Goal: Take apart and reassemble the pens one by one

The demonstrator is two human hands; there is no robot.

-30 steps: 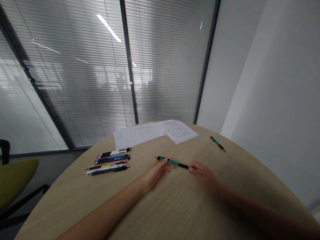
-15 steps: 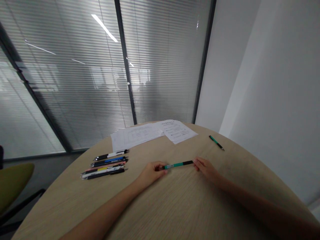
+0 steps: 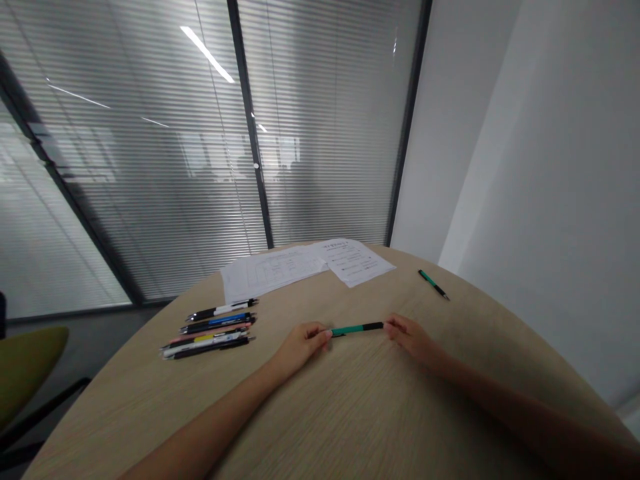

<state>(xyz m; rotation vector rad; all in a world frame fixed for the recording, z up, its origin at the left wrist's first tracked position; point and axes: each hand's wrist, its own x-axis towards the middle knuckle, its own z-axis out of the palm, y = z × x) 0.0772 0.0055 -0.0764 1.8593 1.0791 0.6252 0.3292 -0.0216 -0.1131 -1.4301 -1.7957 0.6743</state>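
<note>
A green pen with a black grip point(image 3: 353, 329) spans the gap between my two hands, low over the table. My left hand point(image 3: 303, 345) pinches its clip end between thumb and fingers. At the black tip end, the fingers of my right hand point(image 3: 411, 337) are closed on the pen; the tip itself is hidden by them. Another green and black pen point(image 3: 433, 285) lies alone beyond my right hand. To the left of my left hand, several pens point(image 3: 210, 331) lie side by side in a row, in black, white, blue, pink and yellow.
Printed paper sheets point(image 3: 275, 272) lie overlapping at the far side of the round wooden table point(image 3: 320, 427). A yellow-green chair point(image 3: 30, 367) stands at the left. Behind the table is a glass partition with blinds point(image 3: 330, 133), and a white wall point(image 3: 560, 173) rises at the right.
The pen has turned about its long axis, its clip now towards the lower side. My left thumb has shifted over the clip end. Both hands stay nearly in place.
</note>
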